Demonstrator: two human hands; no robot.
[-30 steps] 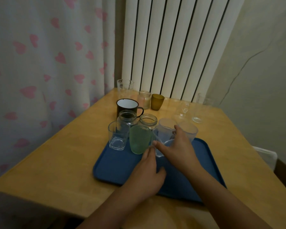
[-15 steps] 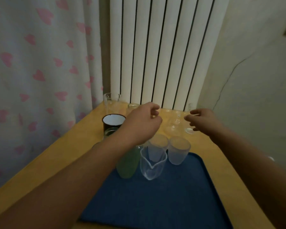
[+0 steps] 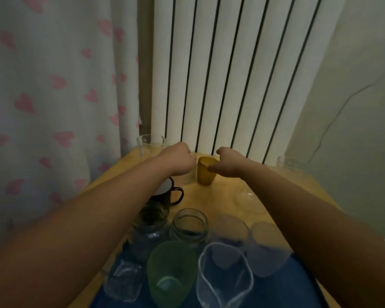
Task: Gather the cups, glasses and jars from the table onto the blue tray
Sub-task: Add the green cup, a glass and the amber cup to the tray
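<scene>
At frame centre the amber cup (image 3: 206,172) stands on the bench (image 3: 211,200), the right hand (image 3: 228,162) curled round it, thumb on its side. The left hand (image 3: 178,161) grips a small clear glass (image 3: 190,174) beside it. Glasses crowd the blue tray (image 3: 298,290) below.

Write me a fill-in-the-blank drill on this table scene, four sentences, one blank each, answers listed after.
1. The right hand reaches for the small ____-coloured cup.
2. The green cup stands on the ____ tray.
3. The dark mug sits under the ____ forearm.
4. The curtain is printed with pink ____.

Answers: amber; blue; left; hearts
</scene>
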